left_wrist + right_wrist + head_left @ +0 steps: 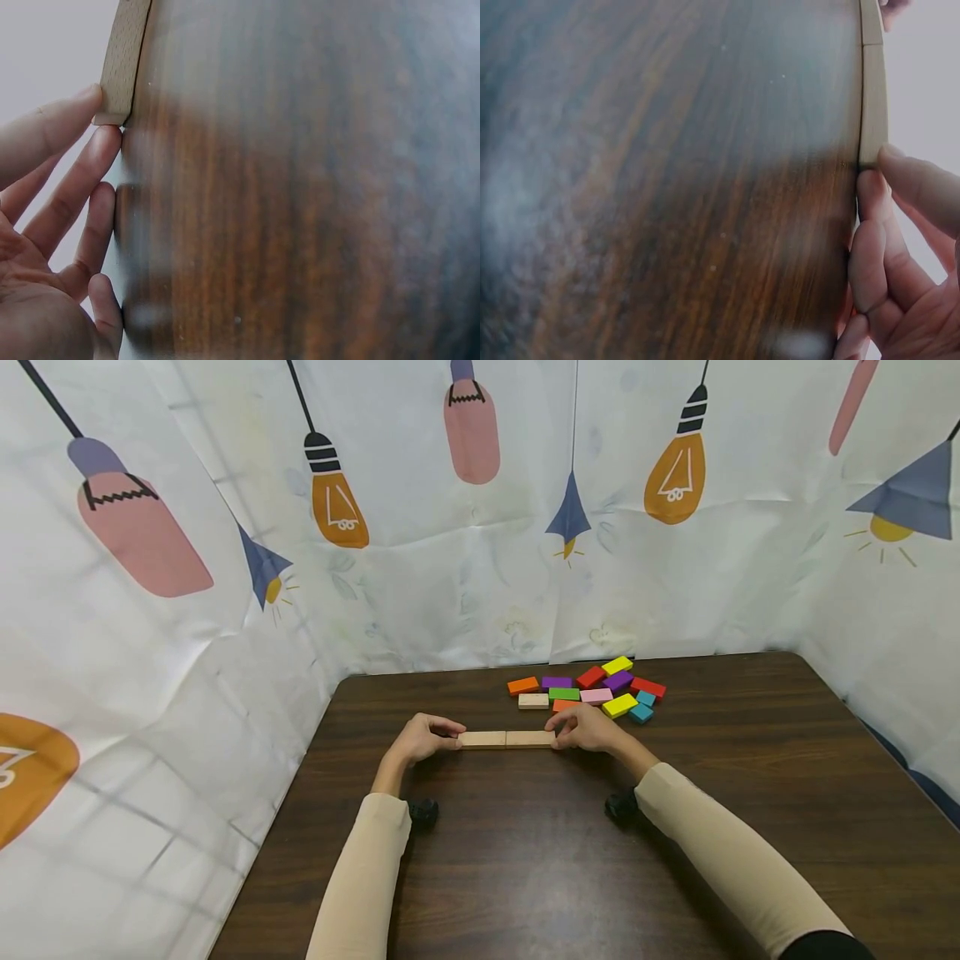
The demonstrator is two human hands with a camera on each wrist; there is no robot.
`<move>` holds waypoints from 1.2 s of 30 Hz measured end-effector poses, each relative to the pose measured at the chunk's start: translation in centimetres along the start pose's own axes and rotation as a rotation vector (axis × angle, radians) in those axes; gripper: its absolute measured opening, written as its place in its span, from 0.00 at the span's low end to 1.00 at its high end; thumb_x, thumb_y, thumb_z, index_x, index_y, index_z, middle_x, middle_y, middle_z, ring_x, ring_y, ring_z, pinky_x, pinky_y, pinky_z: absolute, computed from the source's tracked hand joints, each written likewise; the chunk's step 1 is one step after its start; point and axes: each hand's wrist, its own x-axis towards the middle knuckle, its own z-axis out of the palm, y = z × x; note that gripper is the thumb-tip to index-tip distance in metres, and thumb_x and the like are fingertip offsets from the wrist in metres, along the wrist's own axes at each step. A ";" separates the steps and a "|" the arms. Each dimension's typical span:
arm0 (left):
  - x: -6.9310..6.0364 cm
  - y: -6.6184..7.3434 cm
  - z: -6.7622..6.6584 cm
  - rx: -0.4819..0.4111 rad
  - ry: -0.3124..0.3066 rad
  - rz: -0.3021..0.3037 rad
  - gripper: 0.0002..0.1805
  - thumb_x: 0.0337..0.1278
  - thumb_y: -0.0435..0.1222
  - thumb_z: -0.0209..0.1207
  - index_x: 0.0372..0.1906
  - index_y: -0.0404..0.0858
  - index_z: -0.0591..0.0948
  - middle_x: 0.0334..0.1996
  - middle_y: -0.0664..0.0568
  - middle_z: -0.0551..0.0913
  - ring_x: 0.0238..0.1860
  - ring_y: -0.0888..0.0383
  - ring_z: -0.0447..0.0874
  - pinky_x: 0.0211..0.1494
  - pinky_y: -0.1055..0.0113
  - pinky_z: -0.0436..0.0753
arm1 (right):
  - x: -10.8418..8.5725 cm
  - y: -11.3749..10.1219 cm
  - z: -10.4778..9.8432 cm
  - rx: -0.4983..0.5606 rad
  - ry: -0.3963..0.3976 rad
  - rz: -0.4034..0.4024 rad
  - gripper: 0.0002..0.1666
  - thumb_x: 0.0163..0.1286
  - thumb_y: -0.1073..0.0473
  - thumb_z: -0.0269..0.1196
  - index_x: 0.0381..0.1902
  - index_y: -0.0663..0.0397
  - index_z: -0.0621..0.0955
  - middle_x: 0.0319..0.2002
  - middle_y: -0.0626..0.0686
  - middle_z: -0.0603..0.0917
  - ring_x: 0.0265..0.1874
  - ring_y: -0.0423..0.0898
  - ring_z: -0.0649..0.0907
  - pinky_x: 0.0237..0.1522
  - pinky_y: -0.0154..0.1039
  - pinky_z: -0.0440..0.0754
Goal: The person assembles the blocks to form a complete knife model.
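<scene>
Two plain wooden blocks lie end to end in a straight row on the table: a left wooden block (482,740) and a right wooden block (530,740). My left hand (417,742) pinches the outer end of the left one with thumb and fingertips; its other fingers stay loosely extended in the left wrist view. At the opposite end, my right hand (588,729) holds the right block between thumb and finger, the remaining fingers bent below. A thin seam shows where the blocks meet in the right wrist view.
Behind the row, a loose cluster of coloured blocks includes an orange block (522,686), a green block (564,693), a yellow block (619,706) and another plain block (533,702). The brown table (510,860) backs onto a printed cloth (480,585).
</scene>
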 end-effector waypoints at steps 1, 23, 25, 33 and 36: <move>0.0 0.0 0.0 -0.002 0.000 0.000 0.14 0.59 0.35 0.72 0.50 0.44 0.90 0.46 0.49 0.89 0.46 0.54 0.84 0.56 0.55 0.83 | 0.0 0.0 0.0 0.000 0.002 0.004 0.16 0.63 0.59 0.75 0.50 0.53 0.88 0.29 0.51 0.90 0.27 0.44 0.79 0.30 0.36 0.75; 0.1 -0.2 0.1 -0.001 0.019 -0.014 0.14 0.57 0.35 0.73 0.49 0.44 0.91 0.45 0.49 0.89 0.44 0.54 0.85 0.54 0.55 0.84 | 0.1 0.3 0.0 0.023 -0.008 -0.027 0.16 0.64 0.60 0.74 0.50 0.54 0.88 0.29 0.51 0.89 0.27 0.44 0.79 0.30 0.36 0.75; 0.1 -0.1 0.1 -0.003 0.020 -0.015 0.14 0.58 0.35 0.73 0.49 0.44 0.91 0.45 0.49 0.89 0.44 0.54 0.85 0.54 0.55 0.84 | 0.0 0.5 -0.1 0.034 -0.016 -0.038 0.18 0.64 0.60 0.74 0.52 0.55 0.88 0.30 0.51 0.90 0.27 0.44 0.80 0.31 0.36 0.76; 0.1 0.0 0.1 -0.011 0.028 -0.015 0.14 0.57 0.34 0.73 0.49 0.44 0.91 0.44 0.49 0.89 0.44 0.53 0.84 0.55 0.55 0.83 | -1.0 1.4 -1.9 0.100 -0.024 -0.087 0.20 0.71 0.61 0.68 0.58 0.61 0.83 0.36 0.56 0.90 0.33 0.47 0.83 0.38 0.38 0.82; 0.1 0.0 0.1 -0.011 0.027 -0.017 0.13 0.57 0.34 0.73 0.49 0.44 0.91 0.44 0.49 0.89 0.44 0.53 0.84 0.56 0.54 0.83 | -1.3 1.8 -2.7 0.107 0.045 -0.079 0.19 0.71 0.62 0.68 0.57 0.64 0.83 0.34 0.59 0.88 0.32 0.50 0.84 0.37 0.40 0.83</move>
